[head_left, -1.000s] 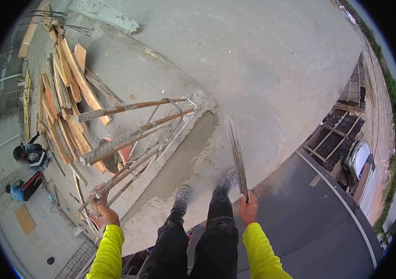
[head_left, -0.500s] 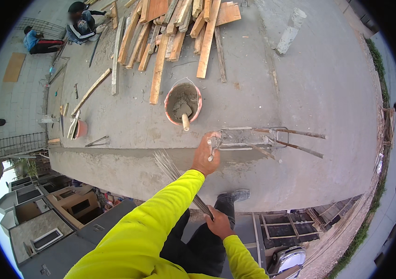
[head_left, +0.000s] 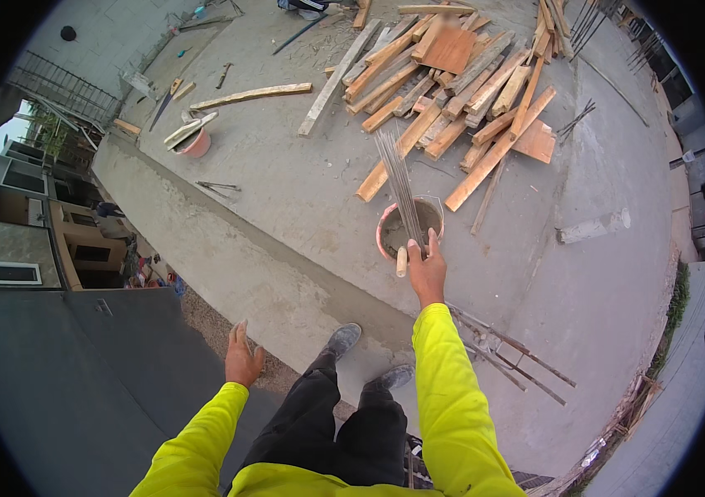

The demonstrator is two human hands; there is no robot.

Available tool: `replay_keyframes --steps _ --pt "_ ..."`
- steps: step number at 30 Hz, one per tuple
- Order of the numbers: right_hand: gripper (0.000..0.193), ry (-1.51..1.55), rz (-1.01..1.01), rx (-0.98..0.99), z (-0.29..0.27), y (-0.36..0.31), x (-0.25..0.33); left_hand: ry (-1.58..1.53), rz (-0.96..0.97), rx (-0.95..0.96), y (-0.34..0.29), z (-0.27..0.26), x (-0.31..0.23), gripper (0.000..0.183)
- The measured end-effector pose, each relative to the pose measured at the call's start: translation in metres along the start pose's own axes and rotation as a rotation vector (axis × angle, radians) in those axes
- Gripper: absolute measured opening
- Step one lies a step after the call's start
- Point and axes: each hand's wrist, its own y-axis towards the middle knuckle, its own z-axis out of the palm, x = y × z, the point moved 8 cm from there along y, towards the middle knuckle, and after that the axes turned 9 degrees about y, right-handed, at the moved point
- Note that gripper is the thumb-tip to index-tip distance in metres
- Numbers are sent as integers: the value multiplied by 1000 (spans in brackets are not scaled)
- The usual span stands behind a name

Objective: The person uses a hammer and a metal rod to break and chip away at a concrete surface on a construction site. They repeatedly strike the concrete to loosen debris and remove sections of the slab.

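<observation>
My right hand (head_left: 427,277) grips a bundle of thin grey wires (head_left: 400,184), which fans out away from me over a bucket (head_left: 380,234) with a pinkish rim. Grey mortar shows inside the bucket. A tool's wooden handle (head_left: 402,262) leans out over its near rim, just left of that hand. My left hand (head_left: 242,358) is held out over the slab's edge with nothing in it, fingers stretched and slightly apart. Close to my right forearm, a bent steel bar frame (head_left: 526,356) lies on the concrete, partly covered by the sleeve.
A pile of timber (head_left: 460,91) spreads beyond the bucket. To the left lie a second bucket (head_left: 197,145), a hammer (head_left: 224,76), a handsaw (head_left: 166,103) and a long board (head_left: 251,96). The slab's edge (head_left: 228,319) drops off beside my feet. A pale cylinder (head_left: 596,227) lies right.
My left hand has let go of the bar frame, which now lies on the slab, and moved left. My right hand has raised the wires forward over the bucket. The view has turned.
</observation>
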Motion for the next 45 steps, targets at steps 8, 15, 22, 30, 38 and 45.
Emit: replay_keyframes --steps 8,15,22,30,38,45 --pt "51 -291 -79 83 -40 -28 77 154 -858 574 -301 48 241 45" --pt "50 -891 -1 578 -47 -244 13 -437 -492 898 -295 139 192 79" --pt "46 -996 413 716 -55 -284 -13 -1127 -958 218 -58 -7 276 70" --pt "39 -1048 259 379 8 -142 77 -720 -743 -161 167 -116 342 46" --pt "41 -866 463 718 129 103 50 -558 -845 143 201 -138 246 50" --pt "34 -720 -52 662 360 380 220 -727 -1039 80 200 -154 209 49"
